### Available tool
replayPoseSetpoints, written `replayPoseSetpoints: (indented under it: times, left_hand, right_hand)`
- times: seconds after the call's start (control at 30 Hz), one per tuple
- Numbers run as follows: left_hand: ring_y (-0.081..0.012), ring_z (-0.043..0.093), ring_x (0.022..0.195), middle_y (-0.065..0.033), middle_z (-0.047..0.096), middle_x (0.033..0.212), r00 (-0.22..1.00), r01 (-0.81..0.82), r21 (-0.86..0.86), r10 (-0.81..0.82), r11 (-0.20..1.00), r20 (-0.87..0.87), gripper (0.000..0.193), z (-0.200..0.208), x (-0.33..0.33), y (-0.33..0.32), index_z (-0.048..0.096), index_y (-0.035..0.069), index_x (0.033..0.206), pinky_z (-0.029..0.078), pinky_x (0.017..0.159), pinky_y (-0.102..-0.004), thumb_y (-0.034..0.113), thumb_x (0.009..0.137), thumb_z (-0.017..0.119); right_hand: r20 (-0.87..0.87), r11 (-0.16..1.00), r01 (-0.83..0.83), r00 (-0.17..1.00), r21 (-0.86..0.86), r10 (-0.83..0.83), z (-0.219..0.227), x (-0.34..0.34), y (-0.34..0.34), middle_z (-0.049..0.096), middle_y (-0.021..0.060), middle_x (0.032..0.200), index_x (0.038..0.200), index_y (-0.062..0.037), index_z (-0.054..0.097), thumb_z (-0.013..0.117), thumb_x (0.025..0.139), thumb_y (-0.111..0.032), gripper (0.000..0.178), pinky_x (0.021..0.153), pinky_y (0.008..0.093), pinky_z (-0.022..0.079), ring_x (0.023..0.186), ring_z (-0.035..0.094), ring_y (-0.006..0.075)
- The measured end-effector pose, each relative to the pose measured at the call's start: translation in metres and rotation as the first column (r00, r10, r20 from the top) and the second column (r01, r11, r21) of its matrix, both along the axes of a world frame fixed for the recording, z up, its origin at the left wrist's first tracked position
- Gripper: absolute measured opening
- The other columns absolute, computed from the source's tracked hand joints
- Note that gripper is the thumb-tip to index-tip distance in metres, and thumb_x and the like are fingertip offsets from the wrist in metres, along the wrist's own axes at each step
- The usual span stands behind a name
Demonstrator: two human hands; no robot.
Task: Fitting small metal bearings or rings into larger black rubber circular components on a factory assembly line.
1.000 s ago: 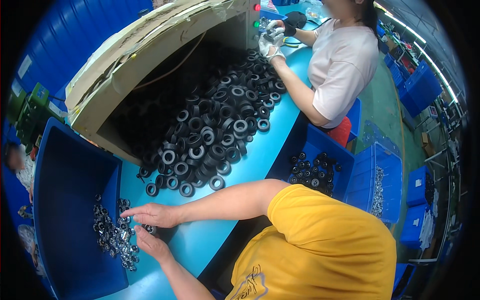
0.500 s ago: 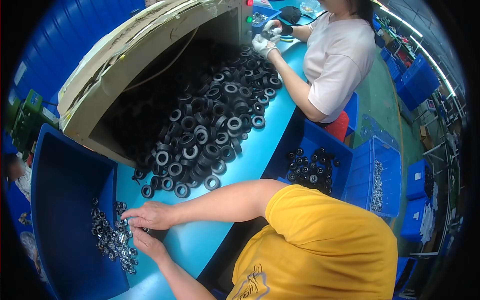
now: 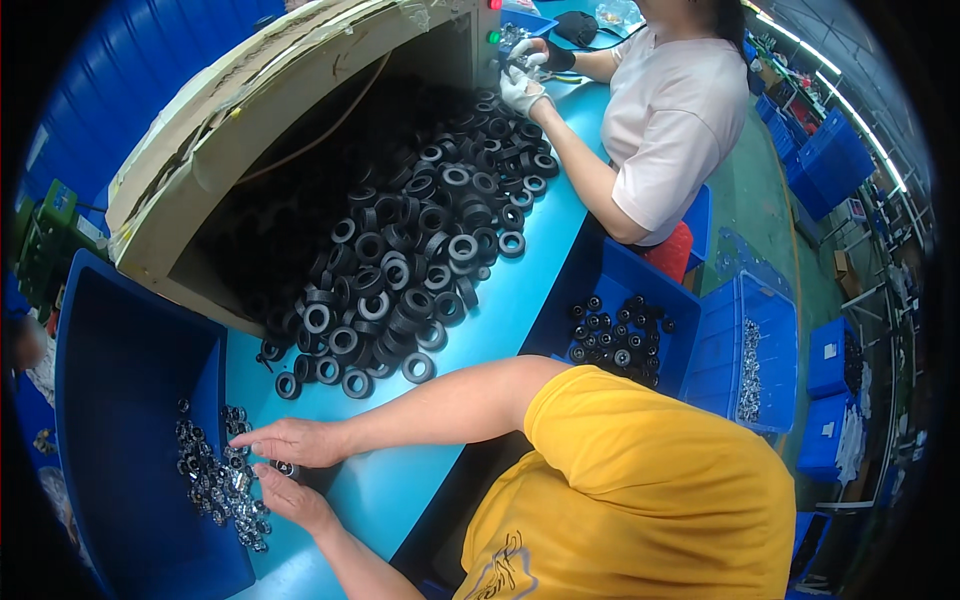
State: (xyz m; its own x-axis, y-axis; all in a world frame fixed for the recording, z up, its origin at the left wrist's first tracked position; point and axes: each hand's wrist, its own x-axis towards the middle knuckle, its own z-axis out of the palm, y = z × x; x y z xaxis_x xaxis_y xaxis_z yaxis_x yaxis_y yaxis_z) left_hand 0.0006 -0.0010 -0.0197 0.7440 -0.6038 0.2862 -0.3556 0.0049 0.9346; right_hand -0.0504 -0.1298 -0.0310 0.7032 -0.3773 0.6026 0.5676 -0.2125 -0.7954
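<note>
My right hand (image 3: 290,442) is at the rim of a deep blue bin (image 3: 140,400), its fingers stretched out toward small shiny metal parts (image 3: 222,480) heaped there. Below it, my left hand (image 3: 292,497) has its fingers extended toward the same heap. Between the two hands shows one small round dark-and-silver part (image 3: 285,467); whether either hand touches it, I cannot tell. Some fingers of both hands are hidden.
Black rubber-like rings (image 3: 400,270) are piled from a pale, worn-edged housing (image 3: 150,215) onto the blue tabletop (image 3: 420,460). A co-worker in white gloves (image 3: 522,90) handles something small at the far end. Another blue bin (image 3: 685,320) holds black round parts (image 3: 622,340).
My hands have drawn slightly apart, opening a gap between their fingertips. The view has shifted a little. The co-worker's gloved hands have moved slightly.
</note>
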Motion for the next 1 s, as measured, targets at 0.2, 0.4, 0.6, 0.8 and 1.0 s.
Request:
replayPoseSetpoints:
  times: [0.2,0.4,0.6,0.8,1.0]
  left_hand:
    - [-0.0199,0.062,0.111,-0.0154,0.065,0.122,0.956,0.031,-0.115,-0.063,0.993,-0.286,0.059,0.018,-0.010,-0.009,0.060,-0.010,0.128,0.050,0.089,-0.0313,0.043,0.113,0.039]
    - [-0.0196,0.062,0.097,-0.0138,0.066,0.107,0.973,0.058,-0.054,-0.069,0.997,-0.219,0.062,0.014,-0.008,-0.010,0.061,-0.010,0.115,0.051,0.083,-0.0319,0.047,0.113,0.036]
    - [-0.0174,0.057,0.089,-0.0110,0.063,0.096,0.986,0.065,-0.011,-0.066,0.998,-0.154,0.058,-0.002,-0.001,-0.002,0.061,-0.009,0.110,0.048,0.075,-0.0308,0.043,0.114,0.036]
    - [-0.0187,0.057,0.093,-0.0124,0.061,0.101,0.984,0.067,0.010,-0.064,0.998,-0.165,0.056,-0.023,0.015,0.010,0.059,-0.008,0.107,0.049,0.074,-0.0324,0.043,0.113,0.038]
    - [-0.0170,0.053,0.086,-0.0082,0.058,0.090,0.998,-0.016,-0.012,0.015,1.000,-0.058,0.046,-0.006,-0.001,-0.014,0.059,-0.004,0.099,0.045,0.071,-0.0337,0.037,0.111,0.042]
  right_hand:
    - [-0.294,0.977,0.131,0.939,-0.171,-0.177,0.049,-0.041,0.001,0.068,0.0137,0.076,0.145,-0.0115,0.055,0.047,0.109,-0.034,0.043,0.065,0.0432,0.051,0.071,0.068,0.0324]
    - [-0.312,0.990,0.073,0.944,-0.124,-0.108,0.042,-0.034,-0.014,0.065,0.0126,0.069,0.143,-0.0119,0.056,0.049,0.108,-0.034,0.042,0.063,0.0448,0.049,0.064,0.065,0.0324]
    - [-0.233,0.993,-0.119,0.966,-0.023,0.110,0.045,-0.032,-0.023,0.072,0.0213,0.112,0.144,-0.0068,0.056,0.048,0.108,-0.028,0.042,0.093,0.0409,0.053,0.105,0.070,0.0330]
    - [-0.128,0.988,-0.122,0.983,0.093,0.134,0.037,-0.029,-0.010,0.062,0.0190,0.141,0.144,-0.0053,0.055,0.048,0.107,-0.024,0.043,0.110,0.0394,0.047,0.131,0.059,0.0338]
    - [-0.224,0.999,0.046,0.974,-0.007,-0.046,0.042,-0.034,-0.015,0.063,0.0130,0.129,0.142,-0.0063,0.058,0.047,0.107,-0.023,0.041,0.099,0.0353,0.047,0.117,0.059,0.0247]
